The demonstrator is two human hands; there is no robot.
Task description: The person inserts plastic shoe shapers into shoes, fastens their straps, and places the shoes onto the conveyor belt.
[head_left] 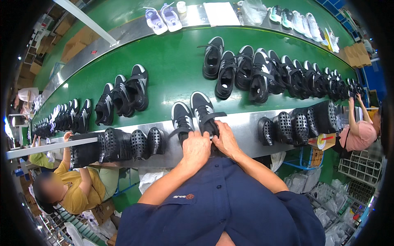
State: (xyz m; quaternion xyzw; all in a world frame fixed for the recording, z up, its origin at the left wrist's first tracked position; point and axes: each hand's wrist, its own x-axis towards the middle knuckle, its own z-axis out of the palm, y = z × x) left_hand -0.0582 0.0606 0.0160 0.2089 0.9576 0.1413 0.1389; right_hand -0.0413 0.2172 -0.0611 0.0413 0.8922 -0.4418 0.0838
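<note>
A pair of black sneakers with white-and-grey accents sits side by side on the metal ledge in front of me, toes pointing away. My left hand (196, 147) is closed at the heel end, its fingers bent against the collars of the left sneaker (181, 115) and its neighbour. On the right sneaker (202, 107), my right hand (224, 138) grips the heel opening, thumb and fingers pinched at the collar. Loose dark straps stick out sideways from both shoes. Whatever the fingertips press inside the collars is hidden.
Rows of black sneakers (260, 76) stand on the green conveyor belt (172, 69). Black perforated shoe forms (138, 143) line the ledge (242, 123) on both sides. Light sneakers (307, 25) rest on the far shelf. Co-workers (82, 184) work at left and right. A metal bar (53, 148) juts in from the left.
</note>
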